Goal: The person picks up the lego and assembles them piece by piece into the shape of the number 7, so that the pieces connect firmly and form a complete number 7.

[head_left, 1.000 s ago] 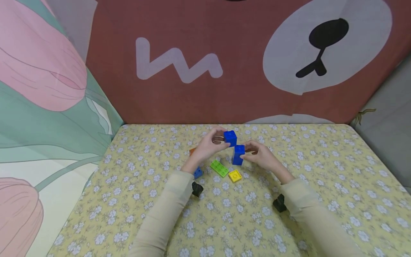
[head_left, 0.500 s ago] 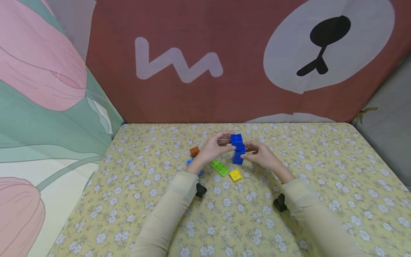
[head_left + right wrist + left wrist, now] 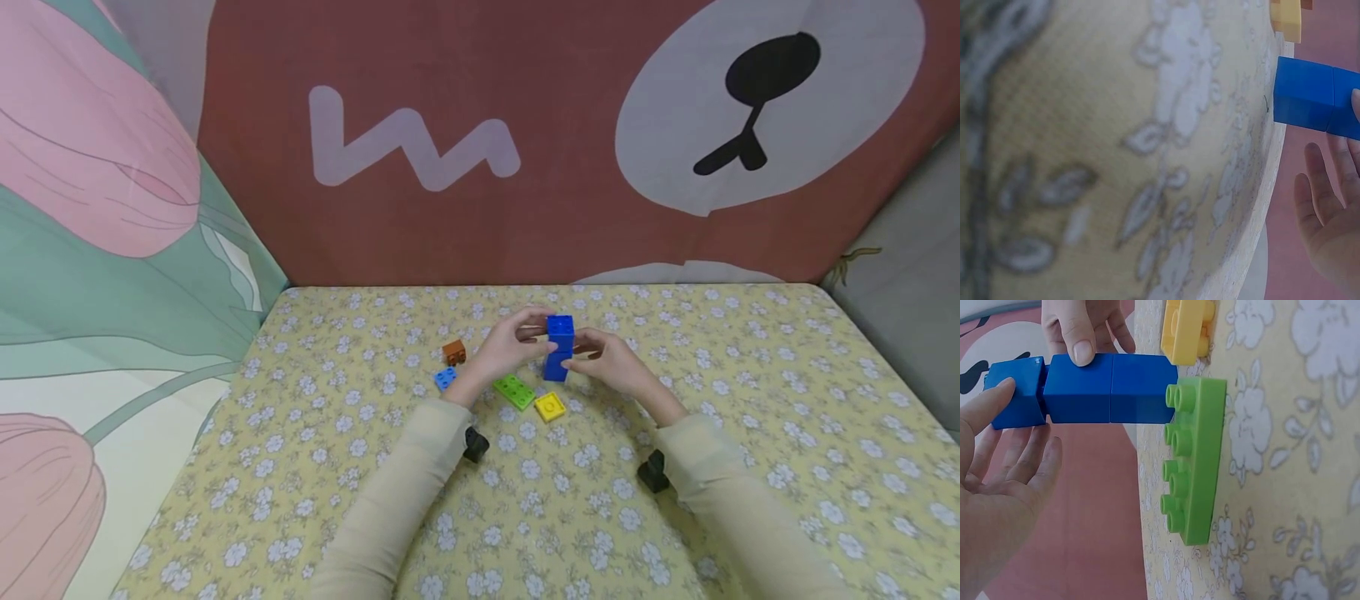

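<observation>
My left hand [image 3: 512, 345] pinches a blue building block [image 3: 1019, 394] between thumb and fingers, at the top of a blue stack. Below it are two joined blue blocks [image 3: 1110, 389], standing upright on the cloth. A narrow, slightly uneven gap shows between the pinched block and the pair. Thumb and fingers of my right hand [image 3: 611, 363] grip the upper block of that pair; the right wrist view shows this hand [image 3: 1335, 231] beside the stack's lower part. A flat green block [image 3: 1200, 462] with studs lies close to the stack's base.
Near the green block lies a yellow square block [image 3: 550, 407]. A light blue block [image 3: 446, 379] and an orange-brown block [image 3: 453, 352] sit left of my left wrist. Flowered cloth covers the table [image 3: 337, 500]; a printed backdrop [image 3: 450, 233] rises behind.
My left hand has moved right with its blue block, from beside and above the pair to right over it. My right hand has stayed in place on the stack.
</observation>
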`<state>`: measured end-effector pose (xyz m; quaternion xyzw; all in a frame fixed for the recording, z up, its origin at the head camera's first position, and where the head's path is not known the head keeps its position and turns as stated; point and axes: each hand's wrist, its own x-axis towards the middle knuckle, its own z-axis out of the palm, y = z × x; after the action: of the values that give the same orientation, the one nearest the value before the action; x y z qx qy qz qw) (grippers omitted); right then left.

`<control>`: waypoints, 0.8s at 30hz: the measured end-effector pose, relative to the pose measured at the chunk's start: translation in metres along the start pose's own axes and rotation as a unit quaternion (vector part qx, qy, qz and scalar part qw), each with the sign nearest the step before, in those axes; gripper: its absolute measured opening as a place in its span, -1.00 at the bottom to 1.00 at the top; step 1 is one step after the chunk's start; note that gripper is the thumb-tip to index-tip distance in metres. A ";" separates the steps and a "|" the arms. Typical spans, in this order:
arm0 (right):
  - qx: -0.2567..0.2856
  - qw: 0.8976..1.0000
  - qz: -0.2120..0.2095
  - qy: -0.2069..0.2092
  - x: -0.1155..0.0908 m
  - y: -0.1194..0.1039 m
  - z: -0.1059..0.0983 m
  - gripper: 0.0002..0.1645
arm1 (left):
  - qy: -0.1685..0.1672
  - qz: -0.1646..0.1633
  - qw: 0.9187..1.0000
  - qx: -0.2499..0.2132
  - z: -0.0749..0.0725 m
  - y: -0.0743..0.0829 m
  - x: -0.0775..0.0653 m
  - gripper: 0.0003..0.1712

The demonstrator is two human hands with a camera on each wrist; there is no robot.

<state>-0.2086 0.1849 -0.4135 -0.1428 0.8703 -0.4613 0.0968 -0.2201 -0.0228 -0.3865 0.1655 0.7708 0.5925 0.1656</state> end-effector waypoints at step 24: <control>0.010 1.000 0.026 -0.007 0.002 -0.001 0.000 -0.42 | -0.010 0.028 0.999 0.022 0.002 -0.002 0.003 -0.44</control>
<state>-0.2101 0.1842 -0.4129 -0.1224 0.8686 -0.4660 0.1162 -0.2217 -0.0201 -0.3889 0.1965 0.7768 0.5783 0.1532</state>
